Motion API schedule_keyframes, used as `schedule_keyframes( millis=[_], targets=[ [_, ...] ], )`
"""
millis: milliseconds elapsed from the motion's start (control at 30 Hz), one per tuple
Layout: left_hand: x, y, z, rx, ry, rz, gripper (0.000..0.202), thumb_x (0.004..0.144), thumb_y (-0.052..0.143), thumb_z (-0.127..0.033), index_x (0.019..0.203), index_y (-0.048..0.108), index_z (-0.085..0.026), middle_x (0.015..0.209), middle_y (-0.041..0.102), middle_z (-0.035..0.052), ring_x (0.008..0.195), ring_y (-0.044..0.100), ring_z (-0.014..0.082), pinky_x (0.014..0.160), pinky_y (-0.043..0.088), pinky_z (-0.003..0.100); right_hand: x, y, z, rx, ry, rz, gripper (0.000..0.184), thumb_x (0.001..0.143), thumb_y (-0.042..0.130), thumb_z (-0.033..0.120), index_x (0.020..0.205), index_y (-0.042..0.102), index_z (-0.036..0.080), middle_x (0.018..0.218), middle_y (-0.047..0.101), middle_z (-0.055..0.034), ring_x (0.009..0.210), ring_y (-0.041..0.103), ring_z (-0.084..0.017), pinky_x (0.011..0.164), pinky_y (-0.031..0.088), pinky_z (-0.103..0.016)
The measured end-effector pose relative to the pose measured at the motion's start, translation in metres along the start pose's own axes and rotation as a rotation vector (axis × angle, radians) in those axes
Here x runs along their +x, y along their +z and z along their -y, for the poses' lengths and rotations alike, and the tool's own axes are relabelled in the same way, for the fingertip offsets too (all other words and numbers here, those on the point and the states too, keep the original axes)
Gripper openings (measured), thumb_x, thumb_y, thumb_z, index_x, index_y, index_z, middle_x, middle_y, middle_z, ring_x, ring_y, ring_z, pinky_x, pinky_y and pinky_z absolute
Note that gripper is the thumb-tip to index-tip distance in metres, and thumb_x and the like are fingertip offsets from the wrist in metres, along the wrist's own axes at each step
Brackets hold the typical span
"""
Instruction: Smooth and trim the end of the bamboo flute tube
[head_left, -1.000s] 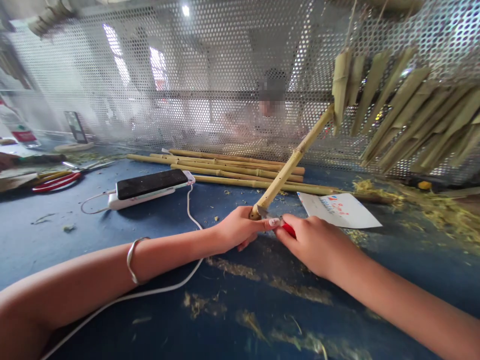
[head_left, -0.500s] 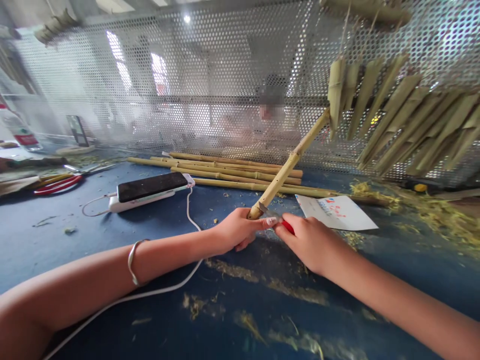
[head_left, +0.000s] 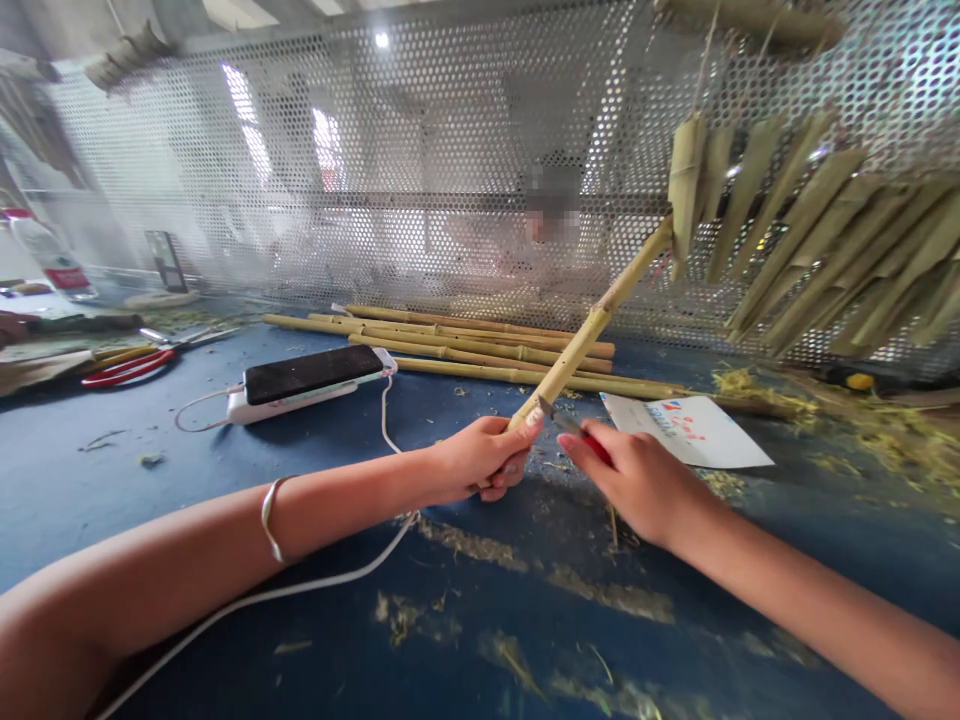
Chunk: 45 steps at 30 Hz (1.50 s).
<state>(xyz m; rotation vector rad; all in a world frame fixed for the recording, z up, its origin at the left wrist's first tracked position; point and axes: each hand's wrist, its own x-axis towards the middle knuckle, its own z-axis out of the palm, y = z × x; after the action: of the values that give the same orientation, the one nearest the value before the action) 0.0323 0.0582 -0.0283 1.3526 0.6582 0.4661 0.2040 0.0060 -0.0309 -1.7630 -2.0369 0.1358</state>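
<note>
My left hand (head_left: 487,458) is wrapped round the lower end of a pale bamboo stick (head_left: 581,345), its thumb lying along the cane. The stick slants up to the right, its far tip in front of hanging bamboo strips. In my right hand (head_left: 652,485), closed, is a knife (head_left: 598,447) with a red handle. The short blade touches or nearly touches the cane just above my left thumb. My left fingers cover the stick's bottom end.
Several bamboo sticks (head_left: 480,350) lie behind my hands. A phone (head_left: 311,374) on a white power bank trails a cable at left, near red-handled pliers (head_left: 129,368). A white printed card (head_left: 694,430) and shavings (head_left: 870,430) lie right. Perforated metal (head_left: 450,130) stands behind; a person shows through it.
The knife blade has moved away from my left fingers, up along the cane. My left hand now covers the stick's lower end, which showed before. The view has shifted slightly.
</note>
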Motion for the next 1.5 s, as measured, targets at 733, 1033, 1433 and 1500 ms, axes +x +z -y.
schedule_keyframes(
  millis=[733, 1033, 1433, 1500],
  targets=[
    [0.003, -0.011, -0.004, -0.183, -0.105, 0.123, 0.04, 0.078, 0.037, -0.056, 0.076, 0.044, -0.017, 0.048, 0.032, -0.0086, 0.032, 0.016, 0.0004, 0.028, 0.01, 0.012, 0.0, 0.004, -0.005, -0.18, -0.014, -0.098, 0.039, 0.085, 0.025, 0.053, 0.077, 0.048, 0.022, 0.053, 0.055, -0.0019, 0.055, 0.056, -0.02, 0.046, 0.027, -0.026],
    [0.0, 0.004, 0.0, 0.16, -0.106, -0.096, 0.046, 0.053, 0.07, -0.048, 0.061, 0.035, -0.02, 0.041, 0.023, -0.012, 0.033, 0.019, 0.0009, 0.03, 0.011, 0.015, -0.013, 0.004, 0.017, -0.327, -0.066, 0.069, 0.033, 0.086, 0.027, 0.043, 0.076, 0.05, 0.022, 0.058, 0.062, -0.0042, 0.053, 0.059, -0.021, 0.043, 0.023, -0.026],
    [-0.002, 0.009, 0.008, 0.24, -0.024, -0.168, 0.04, 0.063, 0.06, -0.053, 0.071, 0.04, -0.019, 0.044, 0.03, -0.0111, 0.035, 0.028, 0.0019, 0.033, 0.02, 0.015, -0.02, -0.008, 0.035, -0.457, 0.093, 0.186, 0.038, 0.086, 0.024, 0.045, 0.079, 0.053, 0.022, 0.068, 0.065, -0.0092, 0.063, 0.063, -0.029, 0.045, 0.03, -0.031],
    [-0.002, 0.008, 0.006, 0.198, -0.028, -0.137, 0.04, 0.063, 0.061, -0.051, 0.072, 0.039, -0.018, 0.045, 0.029, -0.0114, 0.035, 0.026, 0.0013, 0.033, 0.018, 0.014, -0.019, -0.009, 0.033, -0.4, 0.092, 0.205, 0.038, 0.087, 0.024, 0.045, 0.078, 0.053, 0.022, 0.07, 0.066, -0.0092, 0.065, 0.063, -0.028, 0.047, 0.032, -0.031]
  ],
)
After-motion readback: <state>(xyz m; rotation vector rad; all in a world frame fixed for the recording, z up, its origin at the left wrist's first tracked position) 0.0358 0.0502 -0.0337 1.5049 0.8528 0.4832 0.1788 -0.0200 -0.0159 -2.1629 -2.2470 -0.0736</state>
